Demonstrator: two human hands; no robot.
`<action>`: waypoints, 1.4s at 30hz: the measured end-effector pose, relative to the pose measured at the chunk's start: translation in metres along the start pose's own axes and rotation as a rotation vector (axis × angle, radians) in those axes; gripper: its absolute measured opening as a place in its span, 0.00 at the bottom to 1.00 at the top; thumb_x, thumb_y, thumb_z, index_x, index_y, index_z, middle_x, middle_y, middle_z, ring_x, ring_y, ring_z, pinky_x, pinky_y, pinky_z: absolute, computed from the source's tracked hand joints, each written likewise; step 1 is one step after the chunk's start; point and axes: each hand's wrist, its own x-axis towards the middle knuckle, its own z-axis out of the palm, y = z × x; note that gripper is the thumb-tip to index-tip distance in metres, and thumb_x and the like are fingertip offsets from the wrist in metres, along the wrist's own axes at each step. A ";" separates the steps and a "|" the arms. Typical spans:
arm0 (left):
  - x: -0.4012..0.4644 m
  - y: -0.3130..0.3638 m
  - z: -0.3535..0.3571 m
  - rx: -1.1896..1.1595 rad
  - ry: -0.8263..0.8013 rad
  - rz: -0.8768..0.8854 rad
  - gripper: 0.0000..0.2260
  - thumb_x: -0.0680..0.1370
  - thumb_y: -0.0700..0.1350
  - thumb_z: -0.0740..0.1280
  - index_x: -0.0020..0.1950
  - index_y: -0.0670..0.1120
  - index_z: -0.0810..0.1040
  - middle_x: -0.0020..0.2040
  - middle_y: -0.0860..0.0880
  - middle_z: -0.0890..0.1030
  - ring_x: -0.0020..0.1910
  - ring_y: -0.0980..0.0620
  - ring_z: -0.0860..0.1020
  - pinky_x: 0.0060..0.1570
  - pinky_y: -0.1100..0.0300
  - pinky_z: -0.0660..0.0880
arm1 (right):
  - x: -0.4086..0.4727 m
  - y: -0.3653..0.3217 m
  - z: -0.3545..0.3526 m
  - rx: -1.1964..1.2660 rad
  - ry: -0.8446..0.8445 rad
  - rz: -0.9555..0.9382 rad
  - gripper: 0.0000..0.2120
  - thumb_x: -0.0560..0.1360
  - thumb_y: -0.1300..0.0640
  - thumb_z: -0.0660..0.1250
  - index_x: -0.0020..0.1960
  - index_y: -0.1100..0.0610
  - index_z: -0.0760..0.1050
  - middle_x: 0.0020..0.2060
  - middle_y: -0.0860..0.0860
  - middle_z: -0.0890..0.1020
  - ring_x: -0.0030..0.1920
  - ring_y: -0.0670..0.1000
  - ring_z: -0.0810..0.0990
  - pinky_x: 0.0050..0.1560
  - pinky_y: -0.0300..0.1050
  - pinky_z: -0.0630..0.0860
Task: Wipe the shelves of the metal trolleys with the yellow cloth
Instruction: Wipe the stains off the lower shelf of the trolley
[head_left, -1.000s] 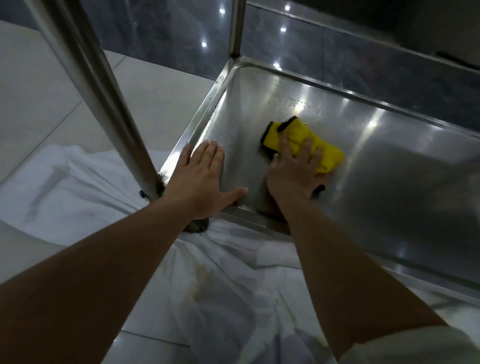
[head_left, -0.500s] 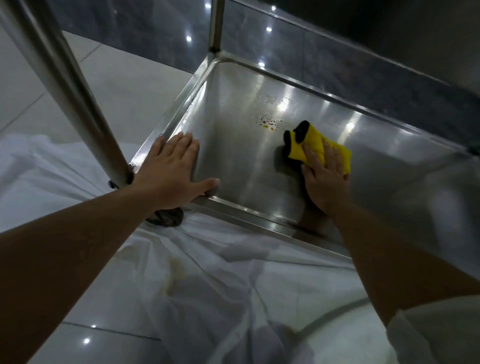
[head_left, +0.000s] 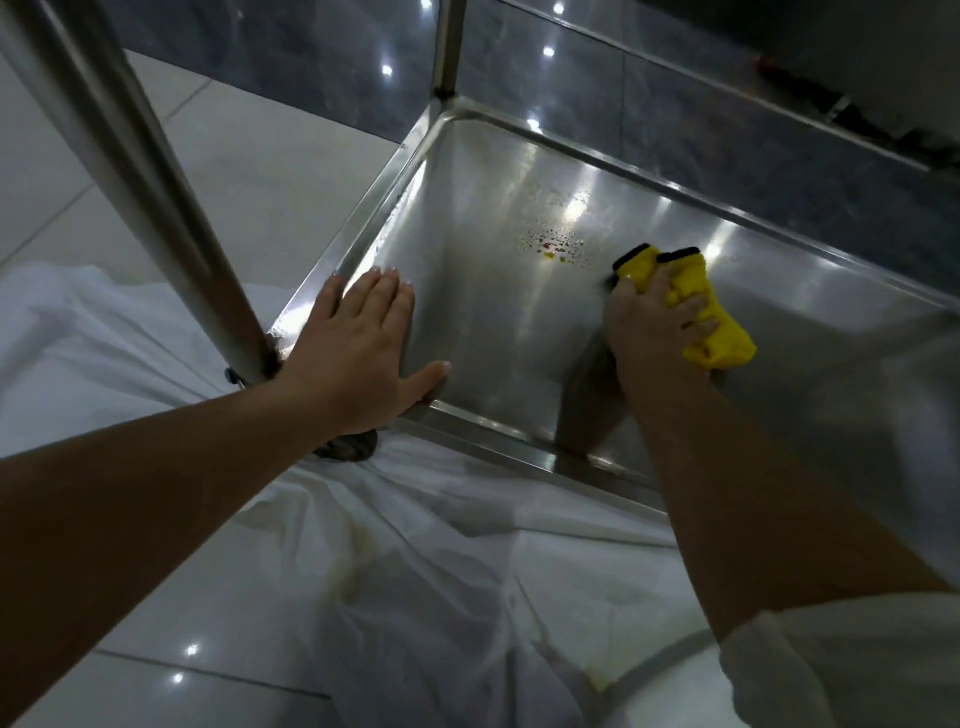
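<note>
Bottom shelf (head_left: 498, 332) of a stainless trolley, shot from above. Shiny metal with a raised lip all round, lots of ceiling-light glare across it. Bright yellow cloth (head_left: 711, 317) bunched up on the shelf, right of centre, nearer the far rim than the near one. Looks like fluffy microfibre with black edging showing at the far end, creased into lumps and not lying flat at all.

Right hand (head_left: 657, 322) on top of the cloth, fingers curled over and dug into the folds, gripping it and holding it down against the metal. Left hand (head_left: 358, 348) flat on the near left corner of the shelf, fingers straight and close together, thumb splayed out along the near rim, holding nothing.

Just left of the cloth, a small patch of droplets and yellowish-orange specks (head_left: 553, 244) on the steel, not touching the cloth as far as can be told.

Thick trolley post (head_left: 150, 182) rising from the corner beside the left hand. White sheet (head_left: 395, 571) crumpled on the glossy tiled floor under the trolley, a few faint yellowish stains on it. White sleeve (head_left: 852, 665) at lower right.
</note>
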 end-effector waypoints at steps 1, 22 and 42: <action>0.001 0.000 0.001 0.002 -0.005 0.000 0.43 0.74 0.71 0.37 0.78 0.43 0.53 0.79 0.43 0.54 0.78 0.46 0.50 0.76 0.48 0.43 | 0.001 -0.012 0.002 0.008 -0.023 -0.039 0.30 0.79 0.41 0.42 0.77 0.53 0.50 0.76 0.61 0.49 0.75 0.66 0.44 0.71 0.70 0.42; -0.003 0.004 0.003 -0.037 -0.048 -0.021 0.44 0.71 0.73 0.36 0.79 0.46 0.45 0.80 0.47 0.46 0.78 0.51 0.42 0.75 0.50 0.38 | -0.003 0.038 -0.006 -0.266 -0.099 -0.613 0.24 0.79 0.39 0.48 0.74 0.34 0.49 0.78 0.48 0.48 0.77 0.52 0.45 0.73 0.63 0.51; -0.001 0.010 0.005 -0.064 0.026 -0.008 0.43 0.73 0.72 0.42 0.79 0.45 0.50 0.80 0.46 0.51 0.78 0.50 0.46 0.75 0.50 0.40 | 0.043 -0.060 0.016 -0.163 -0.161 -0.387 0.23 0.79 0.38 0.50 0.74 0.35 0.52 0.78 0.47 0.45 0.77 0.56 0.41 0.68 0.75 0.43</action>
